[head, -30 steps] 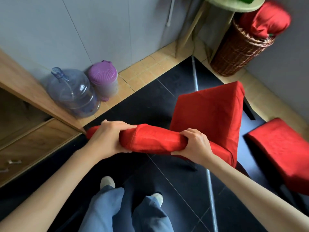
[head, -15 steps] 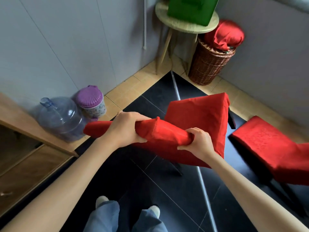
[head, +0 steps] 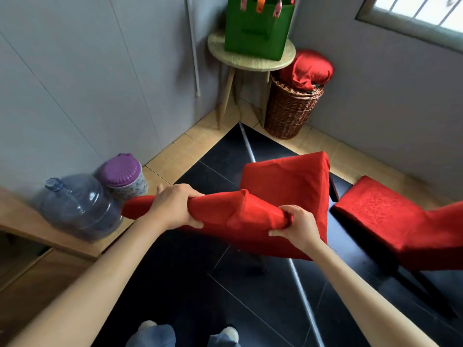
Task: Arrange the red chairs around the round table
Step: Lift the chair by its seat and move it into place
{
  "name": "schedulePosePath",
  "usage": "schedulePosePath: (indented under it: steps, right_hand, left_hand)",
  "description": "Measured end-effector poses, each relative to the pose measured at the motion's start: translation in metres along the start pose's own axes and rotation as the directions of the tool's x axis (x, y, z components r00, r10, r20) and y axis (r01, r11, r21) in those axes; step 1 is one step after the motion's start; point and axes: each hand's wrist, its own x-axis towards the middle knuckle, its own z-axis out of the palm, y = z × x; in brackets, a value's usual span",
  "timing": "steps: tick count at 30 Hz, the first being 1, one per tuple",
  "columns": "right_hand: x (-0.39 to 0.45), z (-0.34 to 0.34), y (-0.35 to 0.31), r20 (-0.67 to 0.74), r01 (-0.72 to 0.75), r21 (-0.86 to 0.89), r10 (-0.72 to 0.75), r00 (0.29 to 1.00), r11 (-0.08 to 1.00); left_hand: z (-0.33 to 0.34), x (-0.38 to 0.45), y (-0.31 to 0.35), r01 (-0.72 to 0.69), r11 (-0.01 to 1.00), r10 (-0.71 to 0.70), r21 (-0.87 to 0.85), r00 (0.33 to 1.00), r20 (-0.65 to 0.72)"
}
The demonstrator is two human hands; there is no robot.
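A red fabric-covered chair (head: 285,181) stands in front of me over the black floor tiles. My left hand (head: 172,206) grips the top of its backrest on the left. My right hand (head: 298,226) grips the same top edge further right, bunching the cloth. A second red chair (head: 390,219) stands to the right, partly cut off by the frame edge. The small round wooden table (head: 250,58) stands in the far corner with a green bag (head: 258,26) on it.
A wicker basket (head: 290,111) holding a red bundle sits right of the table. A large clear water jug (head: 77,206) and a purple-lidded container (head: 122,176) stand by the left wall. A wooden cabinet (head: 30,259) juts in at the left. My feet show at the bottom.
The view has tilted up, bringing the corner table, green bag and window into sight. The chair I hold has shifted toward the corner and its backrest cloth has bunched more under my right hand.
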Motion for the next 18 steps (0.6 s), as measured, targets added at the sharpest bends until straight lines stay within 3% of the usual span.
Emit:
schedulePosePath:
  steps: [11,18]
  right_hand:
    - [-0.036,-0.058,0.034,0.029,-0.176,0.138,0.174,0.984,0.975]
    - [-0.071,-0.109,0.031,-0.018,-0.176,0.295,0.190,0.982,0.939]
  left_hand:
    - [0.023,0.004,0.082,-0.163,0.980,0.169,0.118,0.985,-0.042]
    - [0.051,-0.002,0.137,-0.308,0.944,0.320,0.116,0.941,-0.109]
